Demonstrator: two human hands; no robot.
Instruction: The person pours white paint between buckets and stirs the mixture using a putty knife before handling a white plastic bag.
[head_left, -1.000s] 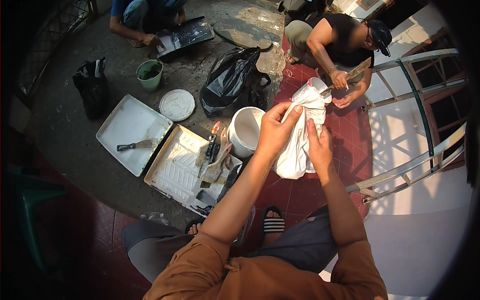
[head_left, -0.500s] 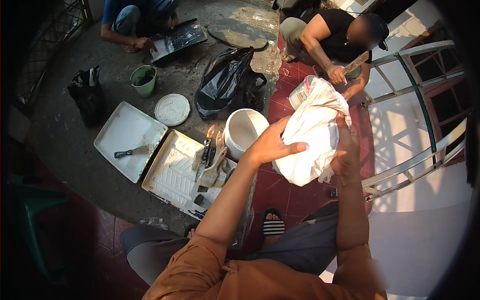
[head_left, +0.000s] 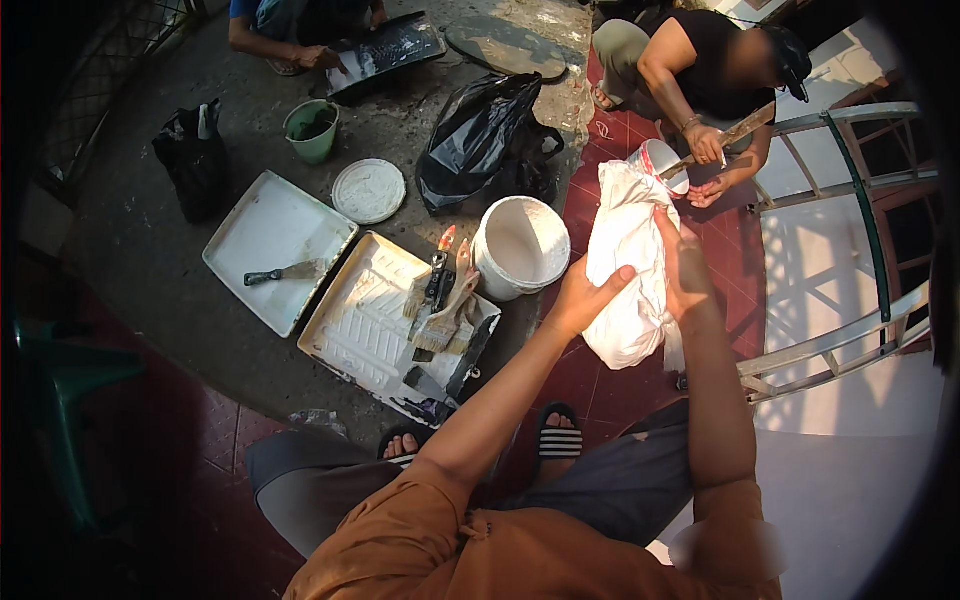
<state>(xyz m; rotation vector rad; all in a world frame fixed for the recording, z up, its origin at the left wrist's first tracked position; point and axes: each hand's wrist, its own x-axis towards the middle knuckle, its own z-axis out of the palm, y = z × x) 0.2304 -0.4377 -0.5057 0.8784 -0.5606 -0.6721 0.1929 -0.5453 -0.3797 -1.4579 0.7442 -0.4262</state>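
A white plastic sack (head_left: 628,265), crumpled and full at its lower end, is held up between my two hands. My left hand (head_left: 585,298) grips its left side with the thumb laid across the front. On the opposite side my right hand (head_left: 688,275) presses against the sack, its fingers partly hidden behind it. Just left of the sack stands a white bucket (head_left: 522,248) with whitish residue inside. Beyond it, a co-worker's hand (head_left: 705,143) holds a wooden stick (head_left: 735,133) over a small white pail (head_left: 662,166).
A cream paint tray (head_left: 340,330) carries several brushes (head_left: 445,310). Beside it, a white tray (head_left: 225,245) holds a scraper (head_left: 285,272). A white lid (head_left: 369,191), black plastic bag (head_left: 480,145) and green pail (head_left: 312,130) lie farther off. A metal ladder (head_left: 840,345) stands right.
The sack looks narrower and more upright between my hands, turned from its wider spread. Nearby, the co-worker's stick now reaches down to the pail. The whole view has shifted slightly.
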